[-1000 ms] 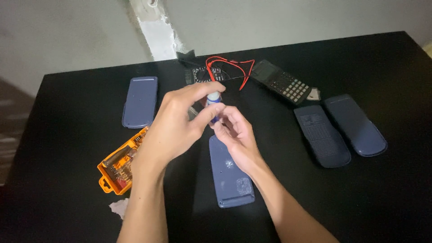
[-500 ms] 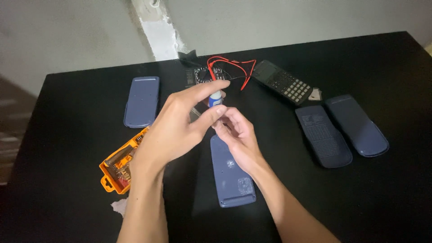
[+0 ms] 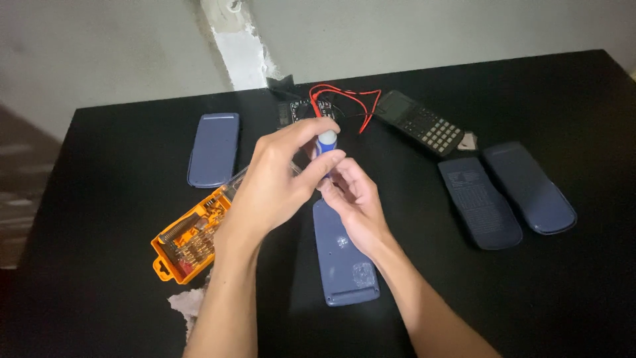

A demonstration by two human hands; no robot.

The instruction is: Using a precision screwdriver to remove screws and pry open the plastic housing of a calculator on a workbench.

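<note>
My left hand point(image 3: 275, 182) grips a small screwdriver point(image 3: 326, 144) with a blue and white handle, thumb and fingers pinched around its top. My right hand point(image 3: 351, 202) is closed around the lower end of the same screwdriver, its fingers hiding the tip. Both hands hover over a blue calculator back cover point(image 3: 344, 255) lying face down on the black table point(image 3: 99, 199). What the tip touches cannot be seen.
An orange bit set case point(image 3: 189, 238) lies open at the left. A blue cover point(image 3: 213, 149) sits further back. A circuit board with red wires point(image 3: 331, 106) and a black calculator point(image 3: 421, 122) lie at the back. Two blue covers point(image 3: 507, 192) rest at the right.
Both hands stay together on the screwdriver; the fingers have shifted slightly around the handle. Nothing else on the table has moved.
</note>
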